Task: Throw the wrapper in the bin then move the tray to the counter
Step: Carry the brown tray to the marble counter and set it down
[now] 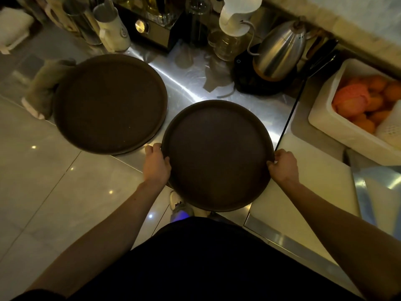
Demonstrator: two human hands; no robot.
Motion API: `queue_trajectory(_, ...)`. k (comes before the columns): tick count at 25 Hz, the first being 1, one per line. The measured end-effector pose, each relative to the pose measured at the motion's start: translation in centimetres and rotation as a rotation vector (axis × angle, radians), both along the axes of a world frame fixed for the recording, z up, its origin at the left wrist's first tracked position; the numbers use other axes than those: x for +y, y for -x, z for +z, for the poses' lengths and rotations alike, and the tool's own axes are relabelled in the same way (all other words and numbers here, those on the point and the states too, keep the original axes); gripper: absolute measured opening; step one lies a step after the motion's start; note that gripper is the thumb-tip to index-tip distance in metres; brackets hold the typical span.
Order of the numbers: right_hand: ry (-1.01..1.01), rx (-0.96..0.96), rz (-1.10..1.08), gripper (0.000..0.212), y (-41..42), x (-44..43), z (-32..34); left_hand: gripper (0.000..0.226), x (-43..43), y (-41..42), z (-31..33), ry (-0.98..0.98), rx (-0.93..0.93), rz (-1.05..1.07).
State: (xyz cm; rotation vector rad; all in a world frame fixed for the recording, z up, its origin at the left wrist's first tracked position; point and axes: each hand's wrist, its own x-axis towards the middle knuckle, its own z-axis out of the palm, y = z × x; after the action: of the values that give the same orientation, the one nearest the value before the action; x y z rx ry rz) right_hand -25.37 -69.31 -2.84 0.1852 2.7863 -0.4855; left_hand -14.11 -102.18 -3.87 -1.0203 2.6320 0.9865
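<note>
Round dark brown tray [217,155], matte with a low raised lip, sits at the near edge of the brushed stainless steel desk [217,88], its near part overhanging the edge above the glossy tiled floor [43,170]. Both hands are clamped on it: left hand [156,162] on the left rim with the thumb hooked over the lip and the fingers curled underneath, right hand [283,164] doing the same on the right rim. So both closed on the tray, bare forearms stretched out.

A second round brown tray [109,103], same pebbly look, sits further back toward the desk's left edge, also poking out over it, with a grey cloth [46,88] bunched against its left side.

Along the far edge: a shiny steel gooseneck kettle [280,55] on a black base, a white dripper on a glass carafe [230,40], and a black machine with a brass knob [142,26]. Off the right edge, a white foam box [329,118] full of oranges [368,98].
</note>
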Motion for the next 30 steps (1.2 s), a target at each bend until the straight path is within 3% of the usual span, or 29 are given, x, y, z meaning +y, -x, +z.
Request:
queue_trajectory(11,0.036,-0.003,0.001,0.034,0.9,-0.4,-0.8,0.035,0.3,-0.4,-1.1,-0.079,-0.118,-0.023)
queue_trajectory(17,0.014,-0.093,0.056,0.023,1.1,1.0,-1.6,0.035,0.8,-1.1,-1.6,-0.024,-0.199,-0.069)
queue_trajectory(22,0.033,-0.183,0.068,0.023,1.9,1.2,-1.4,0.035,1.8,-1.5,-1.3,-0.003,-0.189,-0.017)
queue_trajectory(30,0.206,-0.083,0.072,0.027,1.0,0.7,-0.2,0.034,2.4,-3.0,0.6,0.136,-0.115,0.118)
